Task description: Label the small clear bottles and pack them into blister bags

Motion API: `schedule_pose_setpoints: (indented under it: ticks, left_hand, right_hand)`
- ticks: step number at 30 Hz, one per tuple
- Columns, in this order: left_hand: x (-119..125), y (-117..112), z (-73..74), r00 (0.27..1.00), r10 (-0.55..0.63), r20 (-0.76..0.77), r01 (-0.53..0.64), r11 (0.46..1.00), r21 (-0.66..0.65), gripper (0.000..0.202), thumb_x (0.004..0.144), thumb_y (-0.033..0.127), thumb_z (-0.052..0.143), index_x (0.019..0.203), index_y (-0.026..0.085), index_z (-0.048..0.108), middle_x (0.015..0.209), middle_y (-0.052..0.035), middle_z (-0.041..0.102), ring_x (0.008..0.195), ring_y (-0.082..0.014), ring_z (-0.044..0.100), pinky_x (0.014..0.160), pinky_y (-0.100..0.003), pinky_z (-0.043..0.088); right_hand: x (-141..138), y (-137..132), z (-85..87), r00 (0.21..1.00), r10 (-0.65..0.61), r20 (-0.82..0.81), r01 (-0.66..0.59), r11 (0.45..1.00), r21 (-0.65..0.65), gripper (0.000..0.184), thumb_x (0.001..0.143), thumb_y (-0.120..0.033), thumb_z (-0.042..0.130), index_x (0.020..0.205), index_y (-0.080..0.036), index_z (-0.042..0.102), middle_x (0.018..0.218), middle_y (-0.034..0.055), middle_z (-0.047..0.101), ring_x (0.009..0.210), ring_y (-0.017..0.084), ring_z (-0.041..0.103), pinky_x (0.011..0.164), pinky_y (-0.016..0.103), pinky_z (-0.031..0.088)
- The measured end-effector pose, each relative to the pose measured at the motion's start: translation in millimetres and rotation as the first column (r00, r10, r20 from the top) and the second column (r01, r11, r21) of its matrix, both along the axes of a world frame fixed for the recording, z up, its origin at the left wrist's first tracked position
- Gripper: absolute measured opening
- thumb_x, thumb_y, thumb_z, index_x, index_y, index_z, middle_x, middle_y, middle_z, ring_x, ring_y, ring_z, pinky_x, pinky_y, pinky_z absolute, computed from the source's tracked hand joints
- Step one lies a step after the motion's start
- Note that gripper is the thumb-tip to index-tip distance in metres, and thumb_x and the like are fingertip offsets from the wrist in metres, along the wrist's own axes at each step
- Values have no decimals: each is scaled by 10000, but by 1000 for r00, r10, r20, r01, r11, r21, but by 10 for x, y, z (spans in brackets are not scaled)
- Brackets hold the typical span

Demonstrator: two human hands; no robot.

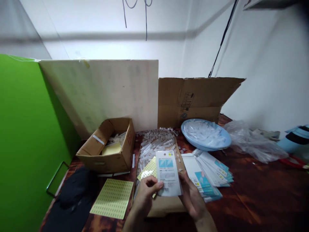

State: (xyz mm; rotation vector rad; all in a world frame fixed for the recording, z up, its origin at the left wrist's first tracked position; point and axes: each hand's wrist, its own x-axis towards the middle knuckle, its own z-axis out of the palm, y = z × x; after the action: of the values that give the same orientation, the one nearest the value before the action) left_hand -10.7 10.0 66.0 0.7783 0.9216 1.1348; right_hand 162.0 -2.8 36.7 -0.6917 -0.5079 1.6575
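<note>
A flat white printed packet (168, 174) stands tilted up in front of me, its printed side facing me. My left hand (146, 192) pinches its lower left edge, with the thumb on the front. At the lower right edge my right hand (191, 195) grips it too, its fingers partly hidden behind the packet. A yellow sticker sheet (150, 168) shows behind the packet, close to my left fingers; I cannot tell whether they hold it. Under both lies a cardboard tray (166, 206) with many small clear plastic pieces (156, 146) at its far end.
Left of the tray are a cardboard box (113, 163), another yellow sticker sheet (112, 198) and a black cloth item (74, 196). On the right lie fanned packets (210, 174), a blue basin (206, 146) of clear pieces, a plastic bag (253, 141) and a blue bottle-like object (293, 140).
</note>
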Motion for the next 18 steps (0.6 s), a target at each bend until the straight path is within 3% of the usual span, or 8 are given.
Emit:
schedule_pose_setpoints:
  ticks: [2, 4, 6, 8, 10, 12, 15, 18]
  left_hand:
    - [15, -17, 16, 986, 27, -162, -20, 999, 43, 371, 548, 390, 928, 579, 129, 667, 543, -15, 651, 498, -114, 545, 496, -201, 398]
    - [35, -48, 32, 957, 19, -289, 7, 996, 89, 412, 591, 490, 888, 589, 122, 703, 508, -21, 640, 468, -127, 547, 470, -211, 409]
    - [56, -97, 50, 951, -3, -310, 40, 993, 113, 525, 675, 635, 776, 646, 111, 745, 500, -38, 649, 449, -146, 570, 464, -230, 440]
    - [68, -164, 60, 963, 4, -270, 27, 993, 111, 648, 727, 731, 662, 781, 97, 786, 582, -78, 710, 506, -182, 638, 501, -256, 495]
    - [57, -247, 45, 969, 40, -244, -16, 995, 98, 718, 736, 761, 624, 922, 89, 795, 723, -125, 767, 629, -222, 703, 566, -283, 541]
    - [18, -349, -6, 964, 74, -254, -52, 994, 93, 738, 735, 767, 620, 949, 83, 794, 769, -146, 777, 683, -237, 717, 583, -287, 549]
    - [-82, -524, -135, 953, 113, -280, -98, 993, 66, 727, 718, 774, 631, 876, 85, 801, 702, -133, 762, 592, -210, 689, 556, -277, 533]
    - [-196, -670, -271, 948, 150, -279, -150, 988, 20, 696, 654, 777, 686, 792, 106, 802, 644, -110, 742, 565, -205, 675, 541, -265, 515]
  right_hand:
    - [-7, -18, 65, 994, -15, 107, 10, 999, 44, 472, 784, -516, 773, 1145, -222, 695, 1001, 99, 769, 962, 299, 698, 838, 426, 529]
    - [-9, -52, 124, 970, -47, 240, 25, 995, 96, 562, 677, -393, 888, 1165, -217, 674, 1022, 96, 765, 965, 307, 694, 852, 426, 523]
    - [43, -131, 146, 953, -69, 296, 34, 992, 121, 592, 612, -317, 932, 1137, -198, 684, 997, 91, 764, 923, 306, 694, 845, 428, 520]
    - [179, -276, 120, 971, -113, 210, 88, 989, 121, 513, 647, -361, 910, 1097, -215, 713, 923, 70, 761, 797, 262, 686, 767, 394, 526]
    - [379, -476, 61, 983, -173, 61, 166, 981, 104, 400, 696, -535, 836, 981, -266, 759, 745, 31, 725, 597, 193, 613, 592, 335, 495]
    - [566, -678, -3, 973, -228, -37, 230, 971, 71, 437, 725, -728, 690, 854, -319, 776, 591, 1, 637, 495, 158, 525, 469, 292, 420]
    - [673, -863, -79, 953, -276, -123, 277, 961, -4, 350, 807, -663, 661, 844, -333, 771, 637, 1, 622, 562, 148, 528, 506, 277, 424]
    - [586, -837, -126, 976, -214, -50, 212, 976, -41, 280, 792, -558, 741, 843, -284, 763, 701, 10, 652, 609, 159, 550, 563, 293, 448]
